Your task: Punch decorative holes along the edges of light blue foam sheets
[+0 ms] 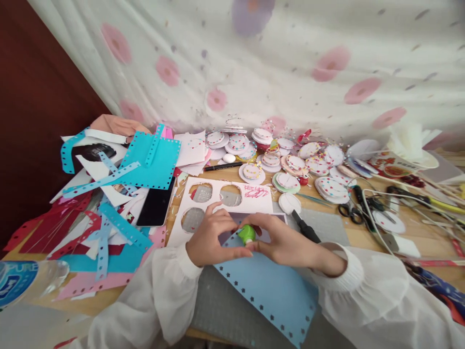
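Green punch-like tool [247,233] sits mid-frame, at the upper end of a blue sheet [269,286]. Left to right: a bottle [22,281] at the lower-left edge; punched blue strips [125,225]; the left hand [210,235], curved beside the tool, its grip impossible to tell; the right hand [283,240], pinching the tool; scissors [350,212] at centre right.

Left puffed white cloth sleeve [156,293]: worn loose and full; long, soft creases are formed along it.
Left plain white cloth cuff [184,261]: the sleeve's fullness is gathered into it at the wrist.
Right puffed white cloth sleeve [381,291]: cut to match, with broad folds spread through the thin-looking cloth.
Right narrow white cloth band [354,269]: set loosely around the wrist.
Bare left hand [213,235], bare right hand [281,237]: left uncovered.
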`<state>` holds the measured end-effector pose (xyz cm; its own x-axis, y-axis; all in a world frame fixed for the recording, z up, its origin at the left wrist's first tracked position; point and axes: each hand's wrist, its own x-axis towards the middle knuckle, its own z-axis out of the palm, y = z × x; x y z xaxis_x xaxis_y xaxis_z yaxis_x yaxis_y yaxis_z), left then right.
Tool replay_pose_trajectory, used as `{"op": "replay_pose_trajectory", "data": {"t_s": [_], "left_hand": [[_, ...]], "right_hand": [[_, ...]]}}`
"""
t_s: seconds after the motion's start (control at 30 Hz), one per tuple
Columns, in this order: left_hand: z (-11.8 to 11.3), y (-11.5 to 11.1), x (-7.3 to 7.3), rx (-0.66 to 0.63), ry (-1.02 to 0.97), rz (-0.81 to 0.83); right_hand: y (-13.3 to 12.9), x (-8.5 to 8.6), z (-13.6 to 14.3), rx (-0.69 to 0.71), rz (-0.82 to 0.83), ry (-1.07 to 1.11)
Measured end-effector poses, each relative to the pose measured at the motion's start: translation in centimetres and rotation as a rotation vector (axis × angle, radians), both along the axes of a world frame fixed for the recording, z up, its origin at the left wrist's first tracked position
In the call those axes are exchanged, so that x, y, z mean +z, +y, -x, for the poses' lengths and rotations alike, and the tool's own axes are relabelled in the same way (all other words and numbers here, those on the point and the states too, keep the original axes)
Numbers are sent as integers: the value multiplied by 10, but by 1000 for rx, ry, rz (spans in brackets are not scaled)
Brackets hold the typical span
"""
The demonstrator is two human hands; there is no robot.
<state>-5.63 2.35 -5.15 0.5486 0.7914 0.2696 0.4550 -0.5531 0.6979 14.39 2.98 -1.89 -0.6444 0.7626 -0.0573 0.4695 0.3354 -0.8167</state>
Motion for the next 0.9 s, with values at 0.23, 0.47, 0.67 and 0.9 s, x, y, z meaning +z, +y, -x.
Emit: {"op": "replay_pose_trajectory", "data": {"t_s": [0.23,0.47,0.67,0.9], "left_hand": [[3,2,2,-27,-112,64],[2,0,5,-1,-142,7],[0,1,4,5,-152,3],[1,0,3,-9,-172,2]], "right_hand": [[0,14,-14,-31,25,-79],[-5,9,-21,-72,94,-32],[-7,4,-20,-49,81,-3],[-4,0,-14,-31,108,-27]]}}
